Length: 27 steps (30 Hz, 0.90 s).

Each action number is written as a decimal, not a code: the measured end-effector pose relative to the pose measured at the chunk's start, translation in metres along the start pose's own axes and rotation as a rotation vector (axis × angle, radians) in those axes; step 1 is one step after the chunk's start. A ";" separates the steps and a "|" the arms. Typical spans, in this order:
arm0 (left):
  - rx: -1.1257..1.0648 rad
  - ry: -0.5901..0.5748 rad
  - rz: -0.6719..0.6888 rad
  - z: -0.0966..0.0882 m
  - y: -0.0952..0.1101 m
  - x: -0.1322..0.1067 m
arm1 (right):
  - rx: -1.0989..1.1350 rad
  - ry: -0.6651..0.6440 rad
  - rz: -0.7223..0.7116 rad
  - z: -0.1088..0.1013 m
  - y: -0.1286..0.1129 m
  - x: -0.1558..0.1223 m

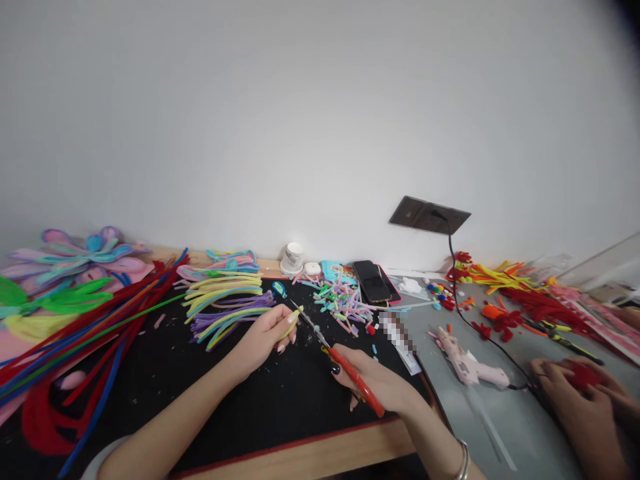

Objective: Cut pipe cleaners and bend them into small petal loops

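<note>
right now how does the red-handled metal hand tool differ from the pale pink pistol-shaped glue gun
The red-handled metal hand tool is held in the right hand; the pale pink pistol-shaped glue gun lies on the grey tabletop. A black cord runs to the glue gun; none shows on the tool. Both have handles.

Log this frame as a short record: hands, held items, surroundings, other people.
left_hand: left hand pinches a yellow fuzzy stick
right_hand: right hand grips a red-handled tool
tool_tip: beside the stick's upper end; contact unclear
left_of_hands: bundle of pastel fuzzy sticks on the black surface
beyond_hands: pile of short cut pieces, white cup, dark-screened phone
right_side: pink glue gun on the gray surface
other_person: hands around something red and fuzzy
</note>
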<state>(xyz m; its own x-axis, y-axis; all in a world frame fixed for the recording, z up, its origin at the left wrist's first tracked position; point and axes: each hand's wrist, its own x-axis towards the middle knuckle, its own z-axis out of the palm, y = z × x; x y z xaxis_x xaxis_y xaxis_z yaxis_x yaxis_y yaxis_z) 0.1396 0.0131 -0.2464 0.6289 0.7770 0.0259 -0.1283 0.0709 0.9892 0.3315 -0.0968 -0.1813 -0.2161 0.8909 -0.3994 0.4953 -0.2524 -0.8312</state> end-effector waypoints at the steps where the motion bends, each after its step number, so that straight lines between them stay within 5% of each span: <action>1: 0.006 -0.003 -0.001 0.001 0.001 0.000 | -0.002 -0.002 -0.006 0.000 0.000 0.000; 18: 0.035 -0.099 -0.043 0.002 0.005 -0.001 | -0.121 0.091 0.011 0.004 0.004 0.009; 27: -0.050 -0.137 -0.140 0.002 0.002 0.004 | -0.011 0.102 0.096 0.012 0.009 0.009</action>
<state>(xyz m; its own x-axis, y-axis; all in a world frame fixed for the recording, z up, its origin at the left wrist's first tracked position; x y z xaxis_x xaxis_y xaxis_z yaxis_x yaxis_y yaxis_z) 0.1437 0.0151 -0.2442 0.7410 0.6657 -0.0882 -0.0684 0.2055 0.9763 0.3238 -0.0959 -0.1971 -0.0809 0.8966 -0.4354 0.5187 -0.3351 -0.7865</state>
